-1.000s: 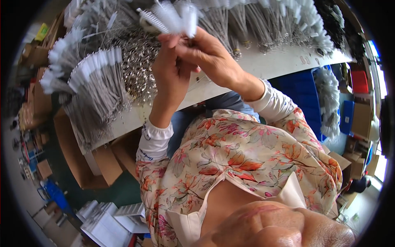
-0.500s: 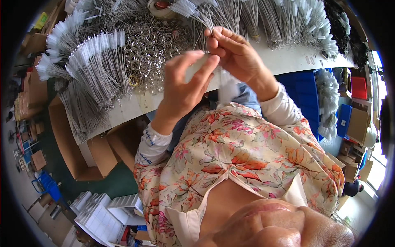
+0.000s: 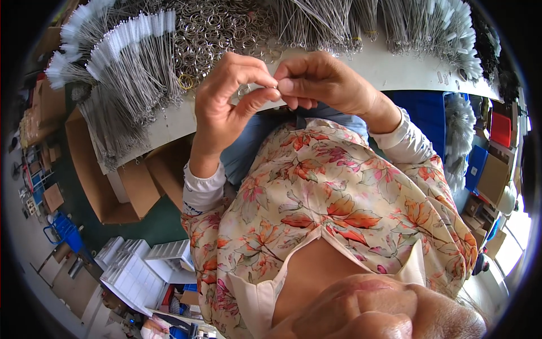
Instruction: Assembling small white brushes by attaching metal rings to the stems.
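On the left of the table (image 3: 170, 122), wire brushes (image 3: 132, 68) with pale bristle heads stand in a thick fan, stems toward the person. Just right of them lies a heap of metal rings (image 3: 217, 37), with one yellow ring (image 3: 186, 82) at its near edge.

Over the table's front edge, the left hand (image 3: 220, 101) pinches a small metal piece (image 3: 276, 88) between thumb and forefinger; it is too small to tell whether it is a ring. The right hand (image 3: 333, 85) meets it there, thumb and forefinger closed in, seemingly gripping the same piece, other fingers curled under. What lies behind those fingers is hidden.

For work this fine, a light but firm pinch from the left seems best, leaving the right thumb to do the turning or pushing. Keeping both wrists low and the piece above the table would make a drop easier to recover.

Further right, more brushes (image 3: 395, 25) line the back, and a blue bin (image 3: 420, 110) sits below the edge.
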`<state>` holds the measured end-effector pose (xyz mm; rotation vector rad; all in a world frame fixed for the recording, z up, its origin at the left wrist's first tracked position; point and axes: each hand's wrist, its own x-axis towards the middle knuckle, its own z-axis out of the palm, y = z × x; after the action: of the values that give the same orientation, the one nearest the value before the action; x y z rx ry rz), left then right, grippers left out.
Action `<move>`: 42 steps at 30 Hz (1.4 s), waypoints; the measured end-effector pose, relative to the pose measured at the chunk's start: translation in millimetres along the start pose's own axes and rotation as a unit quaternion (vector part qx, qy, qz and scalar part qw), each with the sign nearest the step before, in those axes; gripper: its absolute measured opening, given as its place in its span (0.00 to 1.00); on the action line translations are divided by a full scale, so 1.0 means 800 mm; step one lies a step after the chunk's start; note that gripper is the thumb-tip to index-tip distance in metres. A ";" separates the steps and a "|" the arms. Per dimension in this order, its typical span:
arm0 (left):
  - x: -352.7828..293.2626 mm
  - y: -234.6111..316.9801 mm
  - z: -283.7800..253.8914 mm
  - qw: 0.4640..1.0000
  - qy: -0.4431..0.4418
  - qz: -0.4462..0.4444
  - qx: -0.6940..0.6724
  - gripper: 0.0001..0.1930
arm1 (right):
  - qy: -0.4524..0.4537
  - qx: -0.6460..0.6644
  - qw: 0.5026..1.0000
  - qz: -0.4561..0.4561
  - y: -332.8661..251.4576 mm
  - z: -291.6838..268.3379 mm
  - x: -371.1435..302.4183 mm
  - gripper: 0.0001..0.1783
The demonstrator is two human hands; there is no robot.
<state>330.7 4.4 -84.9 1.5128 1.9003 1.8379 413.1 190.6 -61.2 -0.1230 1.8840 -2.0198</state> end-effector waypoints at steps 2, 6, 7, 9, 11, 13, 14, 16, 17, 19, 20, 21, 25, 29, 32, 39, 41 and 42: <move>-0.006 0.003 0.016 0.998 0.034 0.026 -0.040 0.09 | -0.042 0.056 0.997 0.038 0.006 0.000 -0.007 0.11; -0.034 0.002 0.038 0.998 -0.015 -0.036 0.044 0.12 | -0.006 -0.067 0.991 0.119 0.021 -0.016 -0.040 0.11; -0.046 -0.006 0.033 0.998 -0.013 -0.040 0.047 0.12 | 0.035 -0.160 0.980 0.117 0.029 -0.035 -0.055 0.10; -0.077 -0.032 0.018 0.944 0.180 -0.243 0.135 0.10 | 0.110 -0.579 0.808 0.017 0.053 -0.084 -0.090 0.06; -0.083 -0.037 0.012 0.927 0.134 -0.289 0.200 0.09 | 0.175 -0.764 0.610 0.118 0.090 -0.116 -0.122 0.06; -0.095 -0.048 0.015 0.900 0.094 -0.333 0.263 0.09 | 0.225 -0.701 0.671 0.089 0.097 -0.119 -0.119 0.06; -0.101 -0.061 0.018 0.897 0.070 -0.275 0.339 0.09 | 0.233 -0.625 0.744 0.034 0.097 -0.109 -0.110 0.06; -0.101 -0.066 0.018 0.891 0.033 -0.232 0.388 0.08 | 0.231 -0.466 0.853 -0.050 0.098 -0.069 -0.077 0.06; -0.098 -0.060 0.017 0.890 0.033 -0.232 0.391 0.08 | 0.221 -0.388 0.891 -0.082 0.097 -0.047 -0.056 0.06; -0.088 -0.049 0.013 0.933 0.080 -0.268 0.227 0.06 | 0.210 -0.395 0.870 -0.207 0.092 -0.005 -0.010 0.05; -0.081 -0.041 0.012 0.932 0.081 -0.267 0.229 0.06 | 0.203 -0.400 0.872 -0.197 0.082 0.012 0.005 0.05; -0.072 -0.034 0.014 0.950 0.124 -0.261 0.114 0.03 | 0.198 -0.406 0.873 -0.185 0.074 0.024 0.016 0.05; -0.032 0.001 -0.015 0.983 0.096 -0.153 0.027 0.05 | 0.144 -0.321 0.905 -0.238 0.061 0.019 0.037 0.05; -0.016 0.021 -0.034 0.991 0.048 -0.128 0.006 0.09 | 0.055 -0.087 0.989 -0.105 0.028 0.006 0.028 0.07; -0.007 0.026 -0.031 0.994 0.034 -0.099 0.016 0.11 | 0.039 -0.057 0.991 -0.116 0.030 0.003 0.025 0.09; 0.001 0.017 -0.009 0.994 0.087 -0.059 -0.042 0.14 | 0.029 0.040 0.998 -0.046 0.011 -0.003 0.014 0.08; 0.003 0.022 -0.005 0.988 0.127 -0.059 -0.067 0.15 | 0.061 0.018 0.995 -0.080 -0.011 0.003 0.011 0.08; 0.009 0.027 -0.006 0.989 0.141 -0.018 -0.044 0.15 | 0.096 -0.004 0.989 -0.113 -0.021 0.007 0.009 0.08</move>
<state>336.3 1.0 -62.5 1.2386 1.9125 2.1869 404.6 183.6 -45.5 -0.1565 2.0780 -2.2444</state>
